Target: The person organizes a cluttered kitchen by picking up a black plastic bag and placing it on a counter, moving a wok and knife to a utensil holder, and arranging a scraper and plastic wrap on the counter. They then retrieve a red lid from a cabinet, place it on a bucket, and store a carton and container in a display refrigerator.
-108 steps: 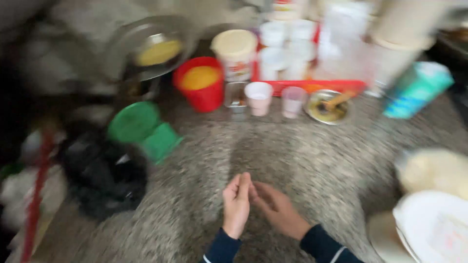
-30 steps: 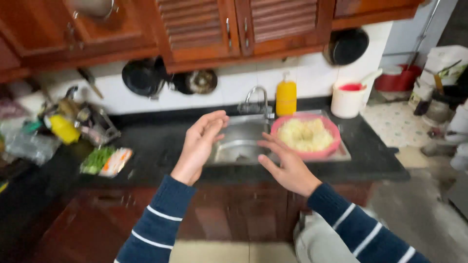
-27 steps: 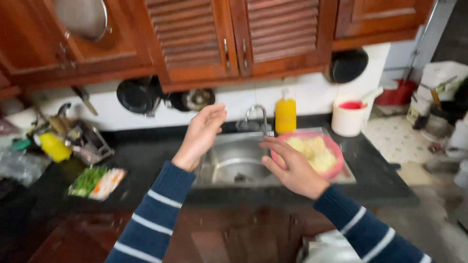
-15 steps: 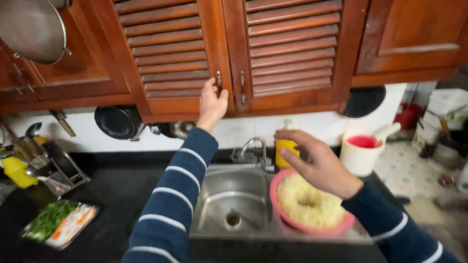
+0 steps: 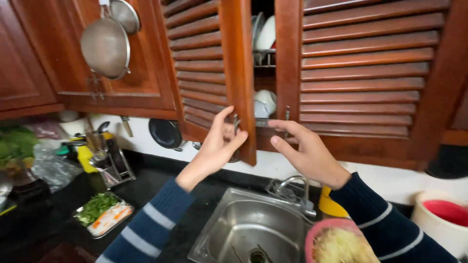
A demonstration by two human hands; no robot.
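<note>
Kitchen cabinets – left hand (image 5: 214,146) fingers grasping left door handle (image 5: 236,124), right hand (image 5: 304,151) fingers loose by right handle (image 5: 287,117).

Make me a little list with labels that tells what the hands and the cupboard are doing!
Place: kitchen, wooden wall cupboards above a steel sink
Left hand: grips the handle of the left cupboard door, which is swung partly open
Right hand: fingers at the handle of the right cupboard door, which looks nearly shut
Inside the gap: white bowls and dishes on a rack
By the sink: tap, pink bowl of shredded food
On the left counter: tray of greens
Hanging up: metal strainer
</note>
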